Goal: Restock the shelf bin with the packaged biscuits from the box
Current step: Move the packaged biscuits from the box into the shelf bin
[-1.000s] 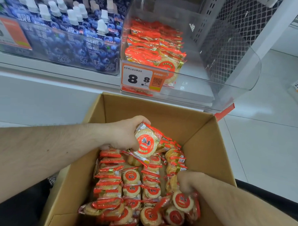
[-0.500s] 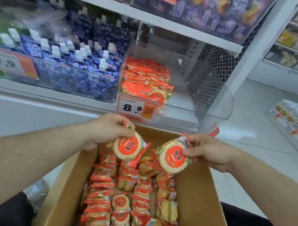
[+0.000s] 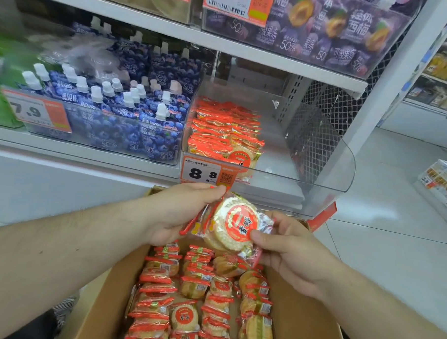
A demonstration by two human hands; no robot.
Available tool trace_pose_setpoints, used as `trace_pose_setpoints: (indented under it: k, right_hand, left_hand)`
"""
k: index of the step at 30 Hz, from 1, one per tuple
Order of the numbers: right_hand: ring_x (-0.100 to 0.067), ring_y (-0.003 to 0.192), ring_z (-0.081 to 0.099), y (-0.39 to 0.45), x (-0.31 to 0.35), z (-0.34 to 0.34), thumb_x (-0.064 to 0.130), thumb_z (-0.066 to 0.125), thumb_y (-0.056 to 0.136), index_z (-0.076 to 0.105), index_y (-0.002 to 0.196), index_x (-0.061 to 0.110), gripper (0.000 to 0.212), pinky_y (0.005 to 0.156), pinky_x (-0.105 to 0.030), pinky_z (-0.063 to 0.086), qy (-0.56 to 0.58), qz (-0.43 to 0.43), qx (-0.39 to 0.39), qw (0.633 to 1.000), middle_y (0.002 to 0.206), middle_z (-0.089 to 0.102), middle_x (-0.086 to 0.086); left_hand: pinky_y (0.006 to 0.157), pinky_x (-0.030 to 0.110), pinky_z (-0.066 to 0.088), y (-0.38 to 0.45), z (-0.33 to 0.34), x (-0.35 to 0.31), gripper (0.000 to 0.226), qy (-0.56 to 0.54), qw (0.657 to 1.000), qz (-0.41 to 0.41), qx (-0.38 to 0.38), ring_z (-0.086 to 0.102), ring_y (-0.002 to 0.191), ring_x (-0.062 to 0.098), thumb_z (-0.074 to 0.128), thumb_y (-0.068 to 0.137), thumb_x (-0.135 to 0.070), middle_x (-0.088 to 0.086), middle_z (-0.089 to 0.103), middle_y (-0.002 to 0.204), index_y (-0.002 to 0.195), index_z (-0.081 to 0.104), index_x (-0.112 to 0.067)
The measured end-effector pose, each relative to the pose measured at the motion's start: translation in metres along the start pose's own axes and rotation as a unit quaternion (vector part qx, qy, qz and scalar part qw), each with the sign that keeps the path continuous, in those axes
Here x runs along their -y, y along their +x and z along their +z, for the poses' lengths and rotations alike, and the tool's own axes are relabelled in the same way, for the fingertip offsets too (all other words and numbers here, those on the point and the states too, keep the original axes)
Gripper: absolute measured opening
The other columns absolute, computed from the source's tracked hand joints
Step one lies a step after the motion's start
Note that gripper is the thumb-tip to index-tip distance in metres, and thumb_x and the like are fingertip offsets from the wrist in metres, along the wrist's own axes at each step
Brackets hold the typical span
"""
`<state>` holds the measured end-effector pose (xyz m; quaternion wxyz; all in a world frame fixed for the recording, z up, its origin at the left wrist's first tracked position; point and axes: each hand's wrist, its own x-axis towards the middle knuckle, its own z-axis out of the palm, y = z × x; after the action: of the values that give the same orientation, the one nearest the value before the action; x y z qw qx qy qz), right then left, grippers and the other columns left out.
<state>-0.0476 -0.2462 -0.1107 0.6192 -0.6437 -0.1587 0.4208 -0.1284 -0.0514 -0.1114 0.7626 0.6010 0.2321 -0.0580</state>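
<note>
Round biscuit packets [image 3: 234, 223] with red labels are stacked together and held above the cardboard box [image 3: 300, 318]. My left hand [image 3: 182, 213] grips the stack's left side, fingers curled over its top. My right hand [image 3: 285, 249] pinches its right side, thumb on the front label. The box below holds several rows of the same packets [image 3: 199, 296]. Behind and above stands the clear shelf bin [image 3: 328, 158], with more packets [image 3: 224, 133] piled in its left half and an 8.8 price tag [image 3: 207, 172] on its front.
Blue spouted jelly pouches [image 3: 122, 113] fill the bin to the left, behind a 7.9 tag. A shelf of purple plum jelly packs [image 3: 325, 38] hangs overhead. A mesh shelf end panel [image 3: 319, 122] stands right of the bin. White tiled floor and another display [image 3: 442, 184] lie to the right.
Both hands lifted a packet each out of the box, then brought them together into one stack in front of the bin. The view has tilted upward toward the shelf.
</note>
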Motion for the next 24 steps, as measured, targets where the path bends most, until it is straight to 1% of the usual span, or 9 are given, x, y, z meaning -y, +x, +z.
trace_pose_setpoints:
  k: [4, 7, 9, 12, 14, 16, 19, 22, 24]
  right_hand:
    - [-0.035, 0.093, 0.07, 0.002, -0.002, 0.005, 0.011, 0.073, 0.067, 0.053, 0.116, -0.001, 0.055, 0.08, -0.046, 0.059, -0.013, -0.001, -0.039, 0.999, 0.103, 0.072, -0.02]
    - [-0.034, 0.086, 0.071, 0.001, -0.003, 0.009, 0.014, 0.079, 0.064, 0.051, 0.104, 0.003, 0.05, 0.077, -0.048, 0.059, -0.046, 0.002, -0.053, 0.998, 0.098, 0.071, -0.02]
    - [-0.026, 0.078, 0.069, 0.001, -0.003, 0.01, 0.011, 0.085, 0.065, 0.049, 0.098, 0.009, 0.049, 0.067, -0.037, 0.059, -0.101, -0.005, -0.082, 0.992, 0.095, 0.067, -0.017]
    - [-0.013, 0.082, 0.061, 0.003, 0.001, 0.006, 0.029, 0.092, 0.052, 0.05, 0.109, 0.026, 0.071, 0.072, -0.027, 0.055, -0.233, -0.066, -0.128, 0.962, 0.105, 0.059, 0.0]
    - [-0.013, 0.096, 0.064, 0.003, 0.005, 0.006, 0.043, 0.087, 0.048, 0.044, 0.126, 0.033, 0.09, 0.083, -0.03, 0.056, -0.268, -0.089, -0.071, 0.957, 0.114, 0.061, 0.004]
    - [-0.015, 0.102, 0.066, 0.005, 0.005, 0.008, 0.038, 0.087, 0.058, 0.038, 0.138, 0.03, 0.094, 0.091, -0.038, 0.055, -0.289, -0.104, -0.006, 0.952, 0.114, 0.066, 0.002]
    - [-0.021, 0.104, 0.067, 0.005, 0.005, 0.008, 0.024, 0.082, 0.072, 0.036, 0.144, 0.024, 0.086, 0.094, -0.043, 0.053, -0.294, -0.115, 0.022, 0.949, 0.113, 0.069, -0.003]
    - [-0.016, 0.102, 0.068, 0.002, 0.02, 0.003, 0.005, 0.077, 0.078, 0.046, 0.135, 0.016, 0.066, 0.086, -0.031, 0.056, -0.252, -0.133, 0.017, 0.958, 0.113, 0.069, -0.003]
    - [-0.013, 0.093, 0.07, -0.001, 0.039, 0.0, -0.003, 0.075, 0.075, 0.055, 0.121, 0.011, 0.052, 0.076, -0.025, 0.056, -0.205, -0.176, -0.013, 0.963, 0.105, 0.071, -0.003]
  left_hand:
    - [0.098, 0.044, 0.049, -0.006, 0.006, -0.006, 0.035, 0.031, 0.999, 0.012, 0.036, 0.07, 0.101, 0.024, 0.061, 0.087, -0.043, 0.004, 0.074, 0.104, 0.114, 0.065, -0.021]
    - [0.09, 0.046, 0.055, -0.009, 0.008, -0.006, 0.038, 0.072, 0.995, 0.049, 0.049, 0.071, 0.095, 0.029, 0.073, 0.08, -0.006, 0.009, 0.074, 0.101, 0.115, 0.06, -0.016]
    - [0.08, 0.04, 0.058, -0.011, 0.008, -0.007, 0.042, 0.089, 0.993, 0.062, 0.05, 0.072, 0.085, 0.025, 0.071, 0.078, 0.008, 0.008, 0.074, 0.095, 0.112, 0.06, -0.015]
    - [0.078, 0.034, 0.059, -0.015, 0.008, -0.01, 0.048, 0.153, 0.982, 0.086, 0.071, 0.071, 0.085, 0.019, 0.073, 0.077, 0.007, 0.005, 0.073, 0.099, 0.115, 0.06, -0.02]
    - [0.08, 0.033, 0.059, -0.019, 0.01, -0.011, 0.054, 0.215, 0.968, 0.105, 0.079, 0.07, 0.09, 0.016, 0.077, 0.076, 0.002, 0.001, 0.071, 0.105, 0.118, 0.059, -0.026]
    - [0.083, 0.031, 0.058, -0.021, 0.012, -0.01, 0.058, 0.273, 0.95, 0.133, 0.074, 0.068, 0.096, 0.013, 0.081, 0.072, -0.005, -0.003, 0.069, 0.108, 0.118, 0.058, -0.031]
    - [0.076, 0.024, 0.057, -0.023, 0.012, -0.012, 0.059, 0.301, 0.938, 0.162, 0.058, 0.065, 0.09, 0.008, 0.083, 0.071, -0.01, -0.008, 0.063, 0.106, 0.118, 0.055, -0.033]
    - [0.077, 0.026, 0.053, -0.021, 0.009, -0.02, 0.052, 0.239, 0.941, 0.24, -0.006, 0.058, 0.081, 0.01, 0.085, 0.07, -0.022, -0.005, 0.056, 0.104, 0.111, 0.055, -0.034]
    - [0.074, 0.022, 0.051, -0.019, 0.006, -0.026, 0.045, 0.229, 0.917, 0.32, -0.068, 0.058, 0.079, 0.015, 0.083, 0.07, -0.027, -0.006, 0.058, 0.1, 0.106, 0.057, -0.033]
